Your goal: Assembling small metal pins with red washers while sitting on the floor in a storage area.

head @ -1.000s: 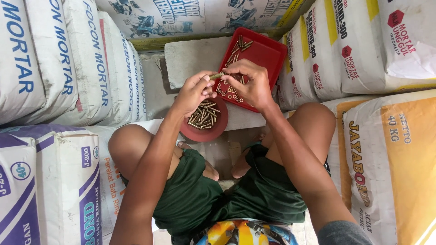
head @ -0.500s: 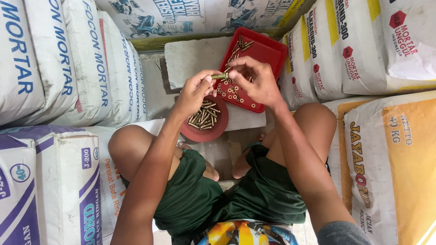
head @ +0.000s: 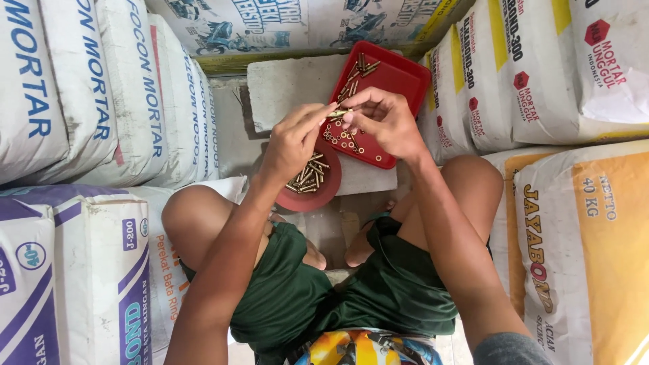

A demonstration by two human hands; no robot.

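Left hand [head: 292, 143] and right hand [head: 384, 122] pinched same brass sleeve [head: 338, 113] between fingertips. Red tray [head: 405, 81] under right hand; round red lid [head: 318, 192] under left.

Single view, head-worn camera, looking almost straight down over the wearer's own lap. Near range: forearms and knees fill the lower frame. Top of frame is forward, reaching a red tray [head: 399, 81] on a grey block [head: 291, 88]. Stacked sacks [head: 74, 88] close both sides. No second view.
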